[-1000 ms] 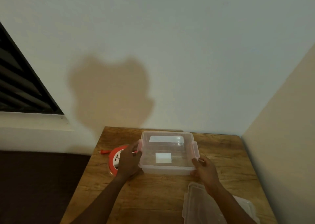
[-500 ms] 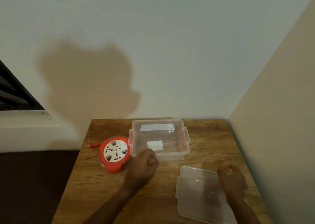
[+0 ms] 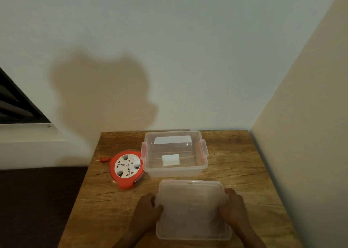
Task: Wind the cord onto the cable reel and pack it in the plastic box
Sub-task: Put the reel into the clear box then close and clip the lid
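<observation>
— What are the hands doing?
— The left hand (image 3: pixel 148 205) and right hand (image 3: pixel 233 202) each grip a side of the clear lid (image 3: pixel 192 210) on the tabletop (image 3: pixel 105 200).
— And the cable reel (image 3: pixel 126 167)?
— Flat beside the open plastic box (image 3: pixel 175 170), not in it. It looks hard and a bit heavy; grab its rim.
— The cord?
— Only the red plug (image 3: pixel 103 160) shows. Fingertips hide under the lid.
</observation>
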Available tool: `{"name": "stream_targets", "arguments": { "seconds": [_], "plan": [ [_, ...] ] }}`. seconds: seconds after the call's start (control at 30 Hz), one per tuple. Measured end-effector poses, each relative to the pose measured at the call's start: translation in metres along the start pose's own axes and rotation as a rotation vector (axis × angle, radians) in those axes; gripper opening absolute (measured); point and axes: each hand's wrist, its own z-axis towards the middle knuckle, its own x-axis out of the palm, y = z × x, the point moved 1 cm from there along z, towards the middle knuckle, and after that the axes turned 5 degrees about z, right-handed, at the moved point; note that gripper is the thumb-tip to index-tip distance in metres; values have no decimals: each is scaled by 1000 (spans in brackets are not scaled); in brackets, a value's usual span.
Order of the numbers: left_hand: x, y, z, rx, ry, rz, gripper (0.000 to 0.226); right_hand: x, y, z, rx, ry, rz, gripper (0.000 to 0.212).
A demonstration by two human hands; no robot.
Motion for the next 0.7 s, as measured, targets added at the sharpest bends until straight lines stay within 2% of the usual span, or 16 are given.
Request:
{"name": "stream_targets", "arguments": {
  "seconds": [0.07,0.2,0.3,0.4,0.5,0.57,0.7],
  "plan": [
    [-12,23,-5,-80,-3,17,27,13,18,-7,-62,28,2,51],
    [-20,42,-17,-122,3,7,17,33,38,-8,-108,46,-114,45],
    [-22,47,-17,-106,-65,-39,21,38,52,-13,-123,89,-184,53],
    [-28,44,-15,-117,-128,-51,15,36,74,-34,-143,78,-271,62],
    [-45,43,-13,-140,-174,5,40,51,104,-61,-349,58,-353,60],
    [-66,45,-6,-72,-242,-15,49,70,121,-76,-462,181,-217,57],
    [-126,47,23,85,-359,1,50,111,162,-94,-531,454,52,56]
  ]
}}
